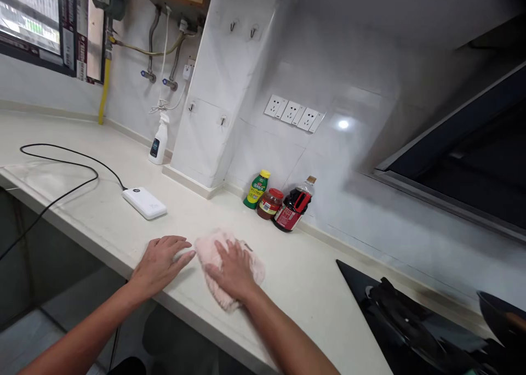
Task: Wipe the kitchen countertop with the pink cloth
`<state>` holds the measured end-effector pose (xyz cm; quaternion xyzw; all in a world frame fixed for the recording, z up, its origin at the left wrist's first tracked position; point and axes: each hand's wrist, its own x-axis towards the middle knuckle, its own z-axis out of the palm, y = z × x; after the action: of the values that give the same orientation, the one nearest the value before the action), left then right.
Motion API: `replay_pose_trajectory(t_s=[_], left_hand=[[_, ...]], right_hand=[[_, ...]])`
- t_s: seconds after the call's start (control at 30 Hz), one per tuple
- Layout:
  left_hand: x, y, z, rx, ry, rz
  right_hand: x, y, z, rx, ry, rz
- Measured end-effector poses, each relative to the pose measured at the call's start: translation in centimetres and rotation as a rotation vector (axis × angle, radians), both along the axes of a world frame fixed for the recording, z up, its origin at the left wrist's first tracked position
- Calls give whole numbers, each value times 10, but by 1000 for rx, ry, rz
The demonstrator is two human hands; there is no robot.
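Note:
A pale pink cloth [216, 287] lies spread on the light countertop [304, 293]. My right hand [234, 271] rests on top of it, palm down with fingers spread, pressing it against the surface. Just left of the cloth is my left hand [162, 262], near the counter's front edge. Its fingers are stretched out with the thumb apart, and I make out nothing held in it. A white power bank [144, 203] with a black cable [88, 166] plugged in sits beyond my left hand.
By the wall stand a green bottle [257, 189], a red-lidded jar [270, 204] and a dark sauce bottle [292, 206]. A white spray bottle [159, 142] is near the pillar [205, 139]. The black cooktop [361, 293] lies right, with a pan [503, 314] at the far right.

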<state>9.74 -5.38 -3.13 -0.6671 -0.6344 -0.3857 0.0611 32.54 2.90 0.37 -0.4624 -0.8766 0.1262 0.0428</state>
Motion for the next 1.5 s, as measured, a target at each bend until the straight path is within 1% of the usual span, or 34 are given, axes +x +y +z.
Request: replay_pose_trajectory(t_s=[0.07, 0.1, 0.13, 0.17, 0.2, 0.27, 0.33, 0.4, 0.47, 0.5, 0.57, 0.63, 0.67, 0.7, 0.77, 0.83, 0.9, 1.0, 1.07, 1.13, 1.2, 1.27, 1.33, 1.37, 1.4, 1.43, 1.47, 1.5], left_hand=[[-1, 1, 0, 0, -13, 20], [-2, 2, 0, -5, -16, 24], [-2, 2, 0, -15, -17, 26], [-2, 2, 1, -32, -15, 24], [-3, 2, 2, -53, -14, 23], [-2, 2, 4, -100, -15, 31], [-2, 2, 7, -137, -16, 42], [-1, 1, 8, -159, -14, 41], [-1, 1, 10, -166, -14, 31], [-1, 0, 10, -166, -16, 29], [0, 0, 11, -166, -18, 30], [2, 0, 12, -168, -16, 27], [3, 0, 12, -170, -12, 21], [5, 0, 13, -172, -6, 13], [8, 0, 13, -177, 13, -5], [11, 1, 14, -176, 32, -18], [12, 1, 14, -162, 44, -29], [10, 0, 13, -124, 37, -61], [9, -2, 13, -96, 7, -86], [11, -5, 14, -61, -42, -120], [17, -10, 18, -12, -86, -179], [29, -16, 25, 33, -91, -258], [43, -22, 34, 37, -47, -318], [50, -24, 39, 9, -9, -333], [58, -25, 43, -44, 36, -343], [65, -25, 47, -119, 84, -351], [72, -24, 51, -208, 131, -362], [78, -22, 53, -304, 178, -379]], right_hand=[[2, -24, -1, -2, 42, 178], [9, -31, -2, 1, 55, 234], [19, -33, -3, 7, 56, 255], [31, -31, -4, 21, 39, 243], [46, -25, -4, 41, 9, 196], [84, -7, -3, 78, -69, 28], [130, 11, 0, 97, -132, -174], [183, 20, 3, 91, -177, -346], [239, 16, 2, 75, -230, -475], [265, 10, -1, 75, -252, -529], [310, -7, -17, 96, -279, -597], [337, -25, -39, 133, -261, -647], [343, -34, -51, 153, -233, -680], [342, -42, -60, 169, -196, -722], [323, -55, -69, 180, -128, -816], [285, -63, -63, 163, -106, -857], [232, -65, -46, 103, -134, -822], [145, -65, -16, 30, -150, -658], [91, -69, -4, 21, -105, -510], [47, -79, 0, 31, -41, -371], [19, -91, -3, 38, 34, -255], [10, -99, -7, 18, 205, -137], [23, -100, -8, -3, 422, -66], [39, -98, -9, 18, 525, -72], [61, -95, -9, 75, 599, -109], [88, -91, -10, 158, 634, -172], [119, -86, -12, 269, 646, -255], [153, -82, -16, 359, 602, -326]])
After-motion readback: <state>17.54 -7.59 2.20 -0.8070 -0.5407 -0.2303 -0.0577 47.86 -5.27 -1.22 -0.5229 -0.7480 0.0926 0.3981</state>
